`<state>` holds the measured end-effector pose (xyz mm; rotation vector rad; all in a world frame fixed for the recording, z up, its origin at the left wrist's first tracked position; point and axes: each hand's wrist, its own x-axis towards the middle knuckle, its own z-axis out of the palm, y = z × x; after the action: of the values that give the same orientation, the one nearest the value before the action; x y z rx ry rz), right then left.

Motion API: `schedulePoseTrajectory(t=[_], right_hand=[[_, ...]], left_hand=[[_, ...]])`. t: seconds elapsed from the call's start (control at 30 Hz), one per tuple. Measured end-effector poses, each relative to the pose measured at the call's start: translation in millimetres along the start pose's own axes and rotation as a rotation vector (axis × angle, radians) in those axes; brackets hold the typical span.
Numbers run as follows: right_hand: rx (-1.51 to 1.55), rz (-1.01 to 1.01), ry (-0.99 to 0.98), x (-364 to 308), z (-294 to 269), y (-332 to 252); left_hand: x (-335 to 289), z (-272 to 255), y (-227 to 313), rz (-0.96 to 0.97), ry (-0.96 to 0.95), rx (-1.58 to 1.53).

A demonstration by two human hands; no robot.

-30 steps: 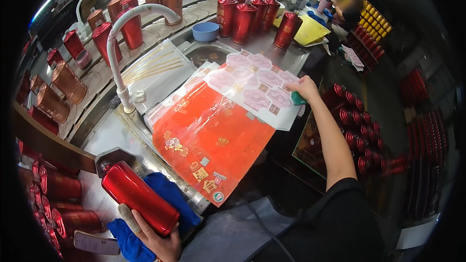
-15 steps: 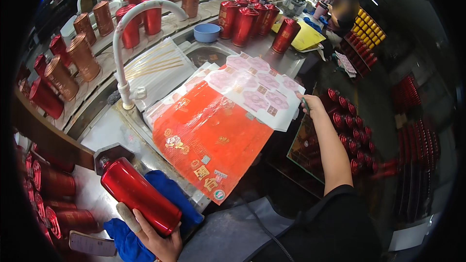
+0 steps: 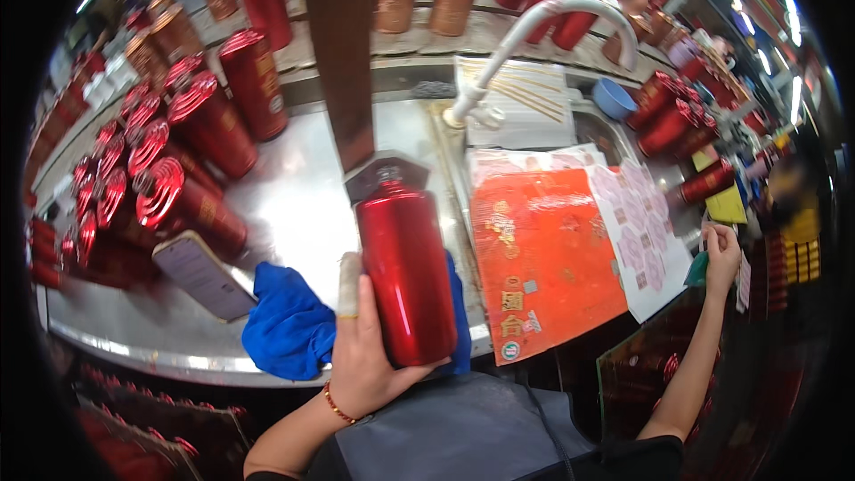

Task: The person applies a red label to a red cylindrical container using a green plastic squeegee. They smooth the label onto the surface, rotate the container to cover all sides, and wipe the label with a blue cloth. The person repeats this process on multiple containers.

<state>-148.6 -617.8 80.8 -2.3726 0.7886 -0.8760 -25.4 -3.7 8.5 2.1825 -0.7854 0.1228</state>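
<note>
A glossy red bottle (image 3: pixel 405 276) rests in my left hand (image 3: pixel 370 370), whose fingers wrap around its lower left side. A beige finger cover sits on one of those fingers. The bottle's neck end meets a dark hexagonal piece (image 3: pixel 387 174) at the foot of a brown post (image 3: pixel 343 71). Out to the right, my right hand (image 3: pixel 723 258) pinches a small green piece (image 3: pixel 697 270), its kind unclear. Close to that hand lies a white sheet with pink printed labels (image 3: pixel 637 232), partly over an orange-red board with gold stickers (image 3: pixel 543 258).
Blue cloth (image 3: pixel 289 321) and a phone (image 3: pixel 203 274) lie left of the bottle. Red bottles (image 3: pixel 214 129) crowd the left. A white curved tap (image 3: pixel 525 31) rises behind the board, near a blue bowl (image 3: pixel 614 98). Another person (image 3: pixel 793 200) is at far right.
The view has swung left. The bottle now stands more upright in the picture. My right hand, earlier at the label sheet's edge, is now apart from it, with the green piece showing more.
</note>
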Motion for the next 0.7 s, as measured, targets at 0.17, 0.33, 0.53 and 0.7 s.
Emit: schedulePoseTrajectory(t=[0.17, 0.33, 0.53, 0.7], right_hand=[[0.018, -0.290, -0.382, -50.1, 57.5, -213.0], [0.204, -0.679, -0.750, -83.4, 88.4, -311.0], [0.306, -0.968, -1.168, -94.7, 89.7, -366.2], [0.500, -0.942, -1.334, -103.1, 111.0, -384.0]], left_hand=[[19.1, 4.7, 7.9, 0.045, 0.030, -0.032], [7.0, 4.7, -1.1, -0.057, -0.020, -0.132], [13.5, 5.3, -6.1, 0.003, -0.004, -0.137], [13.1, 1.6, -3.7, 0.009, 0.018, -0.114]])
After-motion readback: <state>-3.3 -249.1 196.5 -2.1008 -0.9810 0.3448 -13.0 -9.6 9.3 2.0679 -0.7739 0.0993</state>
